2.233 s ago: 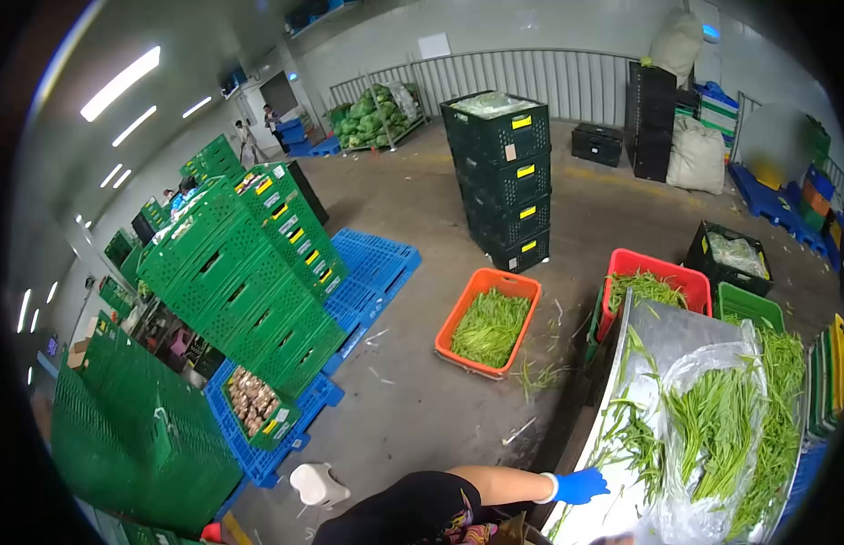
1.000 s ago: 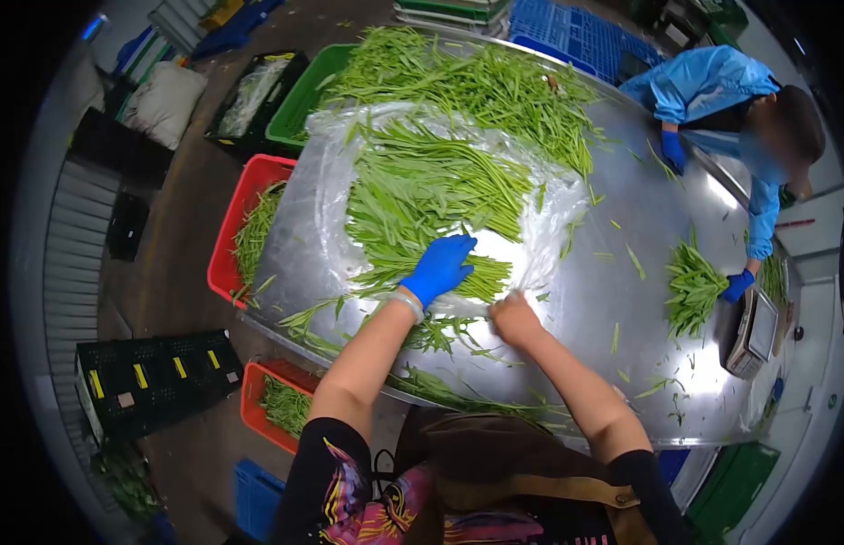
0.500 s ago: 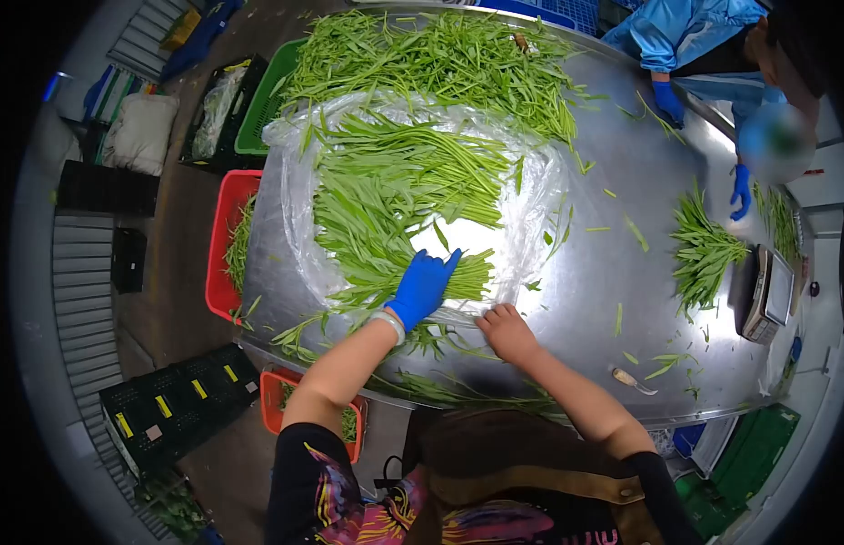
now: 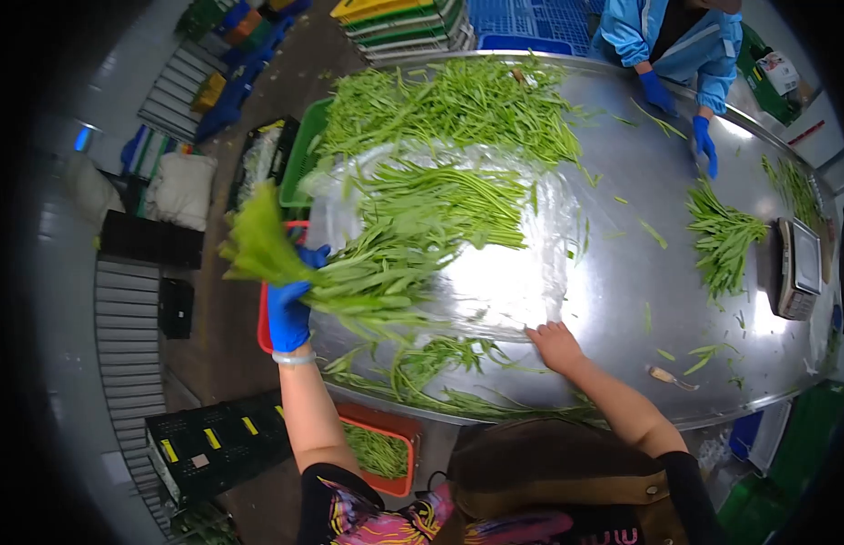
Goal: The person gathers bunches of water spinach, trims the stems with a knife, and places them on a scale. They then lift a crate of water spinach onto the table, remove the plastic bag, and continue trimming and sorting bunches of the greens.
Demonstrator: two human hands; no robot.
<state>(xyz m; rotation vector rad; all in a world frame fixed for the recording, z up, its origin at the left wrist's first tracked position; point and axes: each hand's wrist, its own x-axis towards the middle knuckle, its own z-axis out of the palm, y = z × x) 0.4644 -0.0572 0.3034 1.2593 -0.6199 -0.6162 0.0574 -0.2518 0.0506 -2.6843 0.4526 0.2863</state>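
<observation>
My left hand [image 4: 290,313] curls fingers round greens [image 4: 263,243] at left edge of worktop [image 4: 613,291]; right hand [image 4: 557,348] on plastic film [image 4: 555,259], can't tell if pinching

The left hand [image 4: 289,304], in a blue glove, grips a bunch of leafy green stems [image 4: 263,243] at the left edge of the metal surface [image 4: 622,236]. The bare right hand [image 4: 556,347] touches the near edge of a clear plastic sheet [image 4: 551,272], on which more greens [image 4: 481,195] lie. A digital scale [image 4: 797,271] stands at the right.
</observation>
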